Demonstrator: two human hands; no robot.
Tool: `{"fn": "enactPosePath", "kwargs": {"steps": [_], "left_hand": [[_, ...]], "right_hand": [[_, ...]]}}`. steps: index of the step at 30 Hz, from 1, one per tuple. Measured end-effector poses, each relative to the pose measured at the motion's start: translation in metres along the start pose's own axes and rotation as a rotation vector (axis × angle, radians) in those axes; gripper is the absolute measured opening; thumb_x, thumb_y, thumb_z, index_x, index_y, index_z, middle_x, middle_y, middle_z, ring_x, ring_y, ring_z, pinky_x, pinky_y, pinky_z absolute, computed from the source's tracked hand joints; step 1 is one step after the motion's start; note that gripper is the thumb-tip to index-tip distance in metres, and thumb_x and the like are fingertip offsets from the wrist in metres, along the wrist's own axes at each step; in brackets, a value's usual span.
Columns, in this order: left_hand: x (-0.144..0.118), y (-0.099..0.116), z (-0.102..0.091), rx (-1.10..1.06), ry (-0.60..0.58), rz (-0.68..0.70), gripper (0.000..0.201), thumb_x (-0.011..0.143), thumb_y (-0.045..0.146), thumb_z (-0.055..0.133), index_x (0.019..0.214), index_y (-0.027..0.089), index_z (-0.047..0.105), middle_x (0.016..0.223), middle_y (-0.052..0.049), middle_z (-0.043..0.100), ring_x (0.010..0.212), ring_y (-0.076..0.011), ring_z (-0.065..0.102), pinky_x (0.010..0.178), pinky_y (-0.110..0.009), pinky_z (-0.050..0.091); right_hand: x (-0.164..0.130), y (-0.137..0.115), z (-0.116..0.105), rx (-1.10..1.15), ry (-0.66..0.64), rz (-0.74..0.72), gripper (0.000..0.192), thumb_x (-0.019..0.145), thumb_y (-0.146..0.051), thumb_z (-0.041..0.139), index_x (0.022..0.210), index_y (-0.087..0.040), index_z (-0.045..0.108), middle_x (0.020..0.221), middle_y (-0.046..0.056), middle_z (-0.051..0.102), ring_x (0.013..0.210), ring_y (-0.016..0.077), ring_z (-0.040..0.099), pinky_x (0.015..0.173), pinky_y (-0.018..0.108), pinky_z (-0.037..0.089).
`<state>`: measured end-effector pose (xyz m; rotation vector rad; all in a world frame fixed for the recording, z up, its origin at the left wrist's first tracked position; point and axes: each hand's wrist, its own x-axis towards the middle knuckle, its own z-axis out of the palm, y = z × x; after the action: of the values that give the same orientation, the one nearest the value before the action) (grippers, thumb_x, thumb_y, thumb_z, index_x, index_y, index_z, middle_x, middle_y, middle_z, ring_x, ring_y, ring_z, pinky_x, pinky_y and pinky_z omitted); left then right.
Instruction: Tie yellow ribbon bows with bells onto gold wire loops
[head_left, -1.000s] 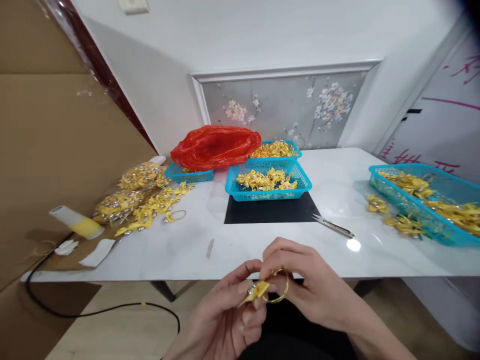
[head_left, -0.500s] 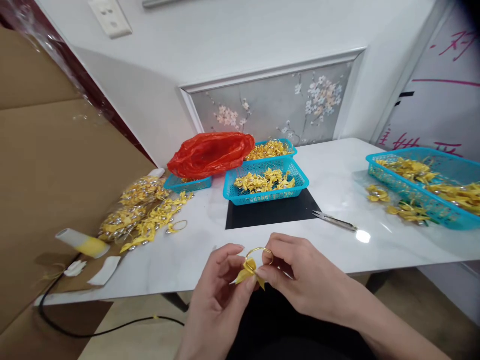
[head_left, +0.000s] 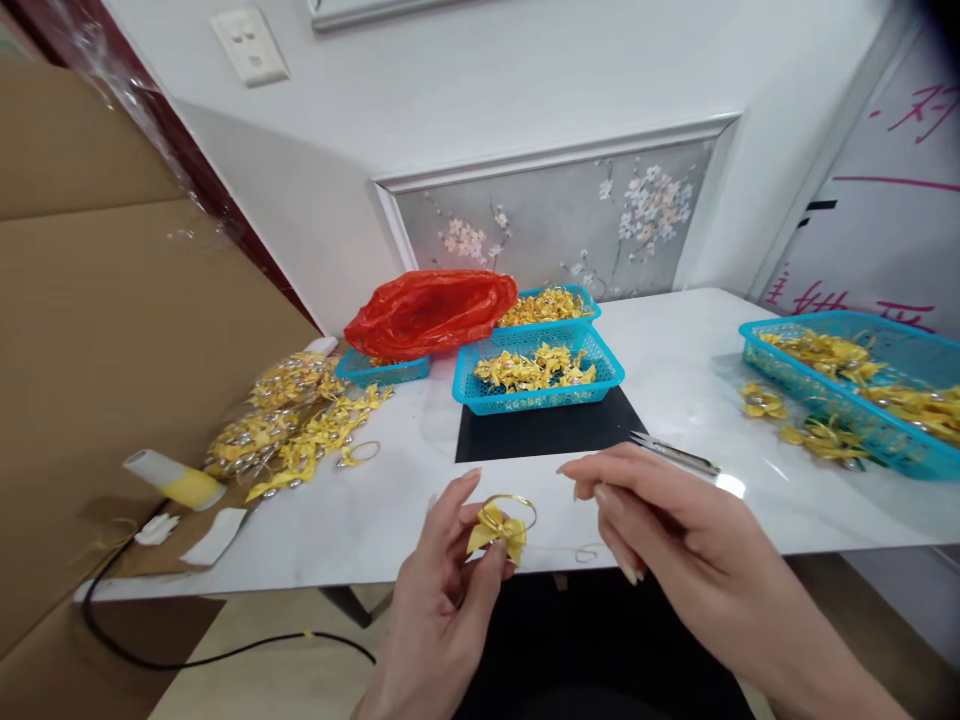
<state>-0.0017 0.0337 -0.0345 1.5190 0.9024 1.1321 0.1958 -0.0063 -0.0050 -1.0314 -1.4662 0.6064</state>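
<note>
Partly legible pink strokes mark the wall; left hand (head_left: 450,590) pinches a yellow bow (head_left: 496,532), right hand (head_left: 660,540) open, empty, fingers spread.

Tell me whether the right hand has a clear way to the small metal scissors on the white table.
Probably yes: the right hand hangs open just in front of the small metal scissors, nothing lying between them on the white table.
</note>
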Motion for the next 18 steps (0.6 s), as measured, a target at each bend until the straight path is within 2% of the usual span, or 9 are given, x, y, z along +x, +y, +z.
{"fn": "enactPosePath", "kwargs": {"steps": [2,5,8,10,14,16,18], "left_hand": [[0.0,-0.004,-0.001,0.011,-0.031,0.001,0.044,0.094,0.021,0.059,0.133,0.042,0.053,0.108,0.001,0.069,0.089,-0.0131,0.067,0.075,-0.019,0.058],[-0.001,-0.011,-0.002,0.075,-0.028,-0.003,0.034,0.094,0.019,0.059,0.123,0.037,0.057,0.104,0.002,0.071,0.082,-0.0124,0.068,0.072,-0.02,0.058],[-0.003,-0.015,-0.002,0.141,0.025,0.02,0.019,0.092,0.017,0.06,0.105,0.03,0.06,0.09,0.004,0.07,0.071,-0.0113,0.068,0.067,-0.019,0.057],[-0.004,-0.013,-0.001,0.174,0.037,0.037,0.011,0.091,0.016,0.059,0.093,0.027,0.061,0.083,0.004,0.069,0.068,-0.0113,0.067,0.065,-0.018,0.057],[0.0,-0.006,-0.004,0.214,-0.027,0.076,0.015,0.088,0.015,0.062,0.076,0.023,0.061,0.072,0.004,0.067,0.065,-0.0123,0.065,0.063,-0.018,0.055],[0.003,-0.002,-0.005,0.232,-0.047,0.096,0.015,0.085,0.014,0.064,0.073,0.023,0.064,0.069,0.003,0.066,0.065,-0.013,0.064,0.063,-0.019,0.053],[0.004,-0.001,-0.005,0.248,-0.057,0.104,0.015,0.082,0.013,0.067,0.071,0.023,0.071,0.072,0.001,0.069,0.068,-0.0148,0.065,0.064,-0.021,0.052]], "right_hand": [[0.0,-0.011,0.001,0.103,0.072,-0.05,0.036,0.101,-0.011,0.041,0.124,-0.031,0.06,0.091,-0.004,0.061,0.051,0.001,0.053,0.05,0.012,0.048],[0.001,-0.021,0.007,0.214,0.244,-0.121,0.041,0.099,-0.006,0.041,0.131,-0.028,0.053,0.091,-0.003,0.066,0.054,0.0025,0.06,0.056,0.014,0.054],[0.004,-0.028,0.011,0.235,0.38,-0.153,0.027,0.099,-0.006,0.045,0.113,-0.023,0.06,0.085,-0.003,0.068,0.062,0.0049,0.066,0.064,0.016,0.057],[0.008,-0.034,0.012,0.236,0.448,-0.221,0.025,0.098,-0.005,0.046,0.102,-0.023,0.063,0.081,-0.004,0.067,0.059,0.0062,0.066,0.068,0.022,0.06],[0.016,-0.052,0.012,0.306,0.453,-0.424,0.032,0.094,-0.002,0.047,0.096,-0.029,0.064,0.063,-0.009,0.056,0.043,0.0081,0.054,0.071,0.036,0.065],[0.017,-0.058,0.014,0.371,0.467,-0.396,0.033,0.095,-0.005,0.047,0.098,-0.034,0.063,0.059,-0.01,0.05,0.038,0.0081,0.045,0.067,0.036,0.064],[0.015,-0.056,0.019,0.385,0.514,-0.293,0.035,0.099,-0.01,0.042,0.105,-0.04,0.059,0.06,-0.01,0.048,0.036,0.0081,0.038,0.058,0.031,0.061]]}}
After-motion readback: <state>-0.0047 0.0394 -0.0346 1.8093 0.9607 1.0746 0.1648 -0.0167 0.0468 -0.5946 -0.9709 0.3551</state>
